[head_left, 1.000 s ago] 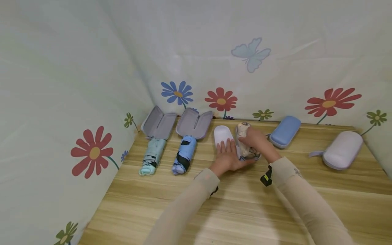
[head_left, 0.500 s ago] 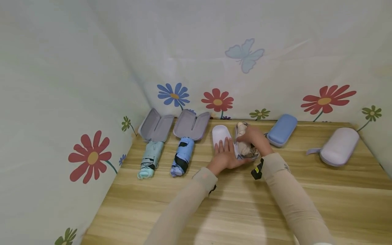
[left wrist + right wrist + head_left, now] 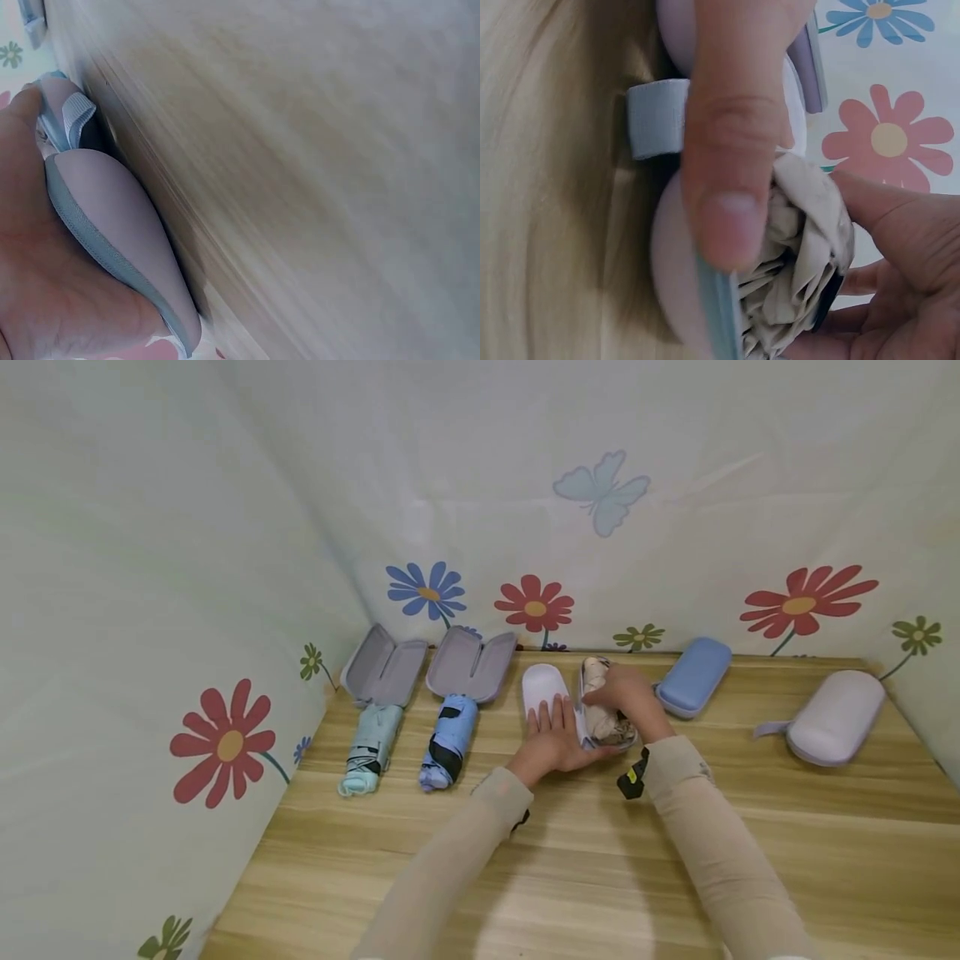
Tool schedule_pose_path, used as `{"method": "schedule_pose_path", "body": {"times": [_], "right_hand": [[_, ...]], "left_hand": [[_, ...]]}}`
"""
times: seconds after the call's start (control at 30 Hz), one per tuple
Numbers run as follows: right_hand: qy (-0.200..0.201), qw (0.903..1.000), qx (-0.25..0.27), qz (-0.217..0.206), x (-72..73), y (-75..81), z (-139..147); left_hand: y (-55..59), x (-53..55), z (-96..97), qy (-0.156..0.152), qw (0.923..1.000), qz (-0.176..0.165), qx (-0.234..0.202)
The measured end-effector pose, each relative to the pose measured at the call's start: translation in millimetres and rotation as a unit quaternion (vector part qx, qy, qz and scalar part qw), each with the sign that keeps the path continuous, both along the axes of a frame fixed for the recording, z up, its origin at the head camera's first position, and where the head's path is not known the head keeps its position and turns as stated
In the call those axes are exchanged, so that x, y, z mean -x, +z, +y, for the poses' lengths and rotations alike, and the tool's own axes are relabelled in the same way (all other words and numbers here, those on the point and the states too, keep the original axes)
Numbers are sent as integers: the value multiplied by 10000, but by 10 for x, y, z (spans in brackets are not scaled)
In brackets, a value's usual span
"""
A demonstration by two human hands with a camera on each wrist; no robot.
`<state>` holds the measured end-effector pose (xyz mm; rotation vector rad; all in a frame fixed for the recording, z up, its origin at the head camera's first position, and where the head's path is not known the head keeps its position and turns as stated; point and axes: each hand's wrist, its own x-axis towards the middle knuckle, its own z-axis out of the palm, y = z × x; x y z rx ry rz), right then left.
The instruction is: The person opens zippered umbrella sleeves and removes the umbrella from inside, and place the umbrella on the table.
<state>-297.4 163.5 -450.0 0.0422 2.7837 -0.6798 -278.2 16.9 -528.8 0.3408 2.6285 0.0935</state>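
In the head view an open pale case [image 3: 543,683] lies on the table, a beige folded umbrella [image 3: 597,718] inside its right half. My left hand [image 3: 553,745] rests on the left half with fingers straight, its thumb stretched to the near rim of the right half. Around the umbrella from above, my right hand [image 3: 632,695] has its thumb on one side; its other fingers are partly hidden. The right wrist view shows the umbrella's bunched cloth [image 3: 799,240] standing above the case rim, with the left thumb [image 3: 731,172] on that rim.
Left of the case lie a mint folded umbrella [image 3: 371,747] and a blue one [image 3: 450,743], each below an open grey case [image 3: 408,668]. A closed blue case [image 3: 696,677] and a closed pale case [image 3: 836,718] stand to the right. A flowered curtain rises behind the table.
The view has shifted slightly. Both hands keep their places on the case and the beige umbrella; the right wrist has swung a little to the left.
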Motion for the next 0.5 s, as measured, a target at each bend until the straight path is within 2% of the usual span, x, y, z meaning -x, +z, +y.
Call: {"method": "schedule_pose_path", "body": {"times": [0.3, 0.4, 0.5], "right_hand": [[269, 9980, 410, 399, 45, -70, 120], [195, 9961, 812, 296, 21, -86, 205], [113, 9896, 1430, 130, -27, -58, 270]], "left_hand": [[49, 24, -34, 44, 10000, 85, -14], [43, 18, -35, -54, 9999, 113, -41], [39, 12, -52, -112, 9999, 54, -21]]}}
